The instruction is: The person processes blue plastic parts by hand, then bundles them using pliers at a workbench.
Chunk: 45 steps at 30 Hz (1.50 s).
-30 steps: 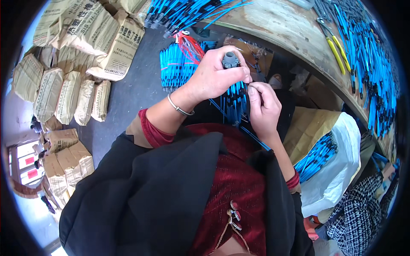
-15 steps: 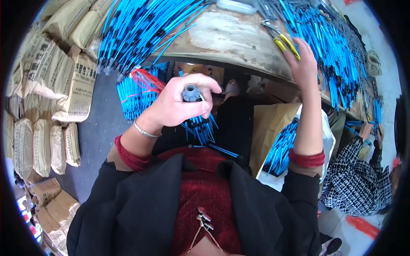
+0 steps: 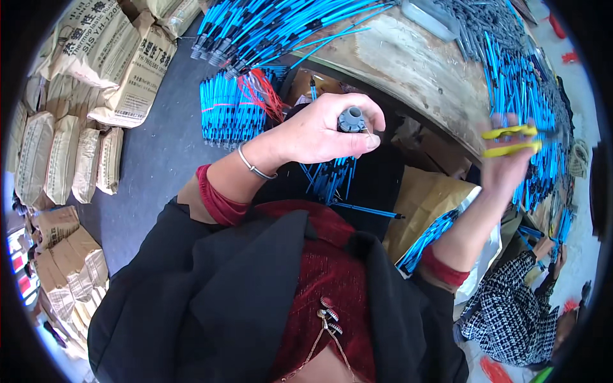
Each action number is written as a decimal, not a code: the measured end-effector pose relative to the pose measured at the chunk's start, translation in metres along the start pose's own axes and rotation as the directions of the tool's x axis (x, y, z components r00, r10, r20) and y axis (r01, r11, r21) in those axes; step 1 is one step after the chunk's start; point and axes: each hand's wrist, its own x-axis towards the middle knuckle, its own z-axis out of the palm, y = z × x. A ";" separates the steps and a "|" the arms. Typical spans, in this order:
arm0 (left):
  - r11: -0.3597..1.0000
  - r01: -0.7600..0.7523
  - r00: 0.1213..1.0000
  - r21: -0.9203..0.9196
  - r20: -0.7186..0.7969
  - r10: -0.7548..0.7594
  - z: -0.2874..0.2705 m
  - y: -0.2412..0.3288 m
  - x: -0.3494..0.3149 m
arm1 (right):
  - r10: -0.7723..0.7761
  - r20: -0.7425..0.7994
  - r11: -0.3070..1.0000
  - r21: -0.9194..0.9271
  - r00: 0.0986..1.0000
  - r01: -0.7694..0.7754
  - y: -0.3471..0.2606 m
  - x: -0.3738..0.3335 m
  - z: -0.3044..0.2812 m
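My left hand [image 3: 332, 131] is raised in front of my body, its fingers wrapped round a grey ribbed plastic fitting [image 3: 351, 120] with a round hole in its top. Blue tubes [image 3: 332, 182] show below that hand; whether they join the fitting is hidden. Over the table's right part, my right hand [image 3: 504, 159] is blurred by motion. It holds yellow-handled pliers [image 3: 511, 142], the handles lying across the fingers and the dark jaws pointing right toward a heap of blue tubes [image 3: 527, 102].
More blue tubes with black ends [image 3: 281, 29] overhang the wooden table [image 3: 408, 64]. Banded blue bundles [image 3: 233, 108] and red ties [image 3: 263, 89] lie beyond my left arm. Paper sacks [image 3: 96, 45] line the left side. At right, a person in a checked garment [image 3: 511, 306] handles blue tubes.
My right hand has picked the pliers up off the table and swung them to the right. The view has shifted, and my left hand keeps its hold on the grey fitting.
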 end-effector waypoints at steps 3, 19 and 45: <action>0.991 0.002 0.999 0.133 -0.038 0.003 -0.003 -0.004 -0.003 | 0.351 0.416 0.935 -0.110 0.839 -0.337 0.022 -0.049 0.009; 0.971 0.055 0.998 0.234 -0.036 -0.048 0.027 0.005 -0.004 | 0.391 0.787 0.183 -0.575 0.478 0.797 -0.037 -0.059 0.057; 0.973 0.053 0.999 0.225 -0.020 -0.049 0.021 0.004 0.004 | -0.177 0.883 -0.325 -0.469 0.435 0.821 0.015 -0.085 0.021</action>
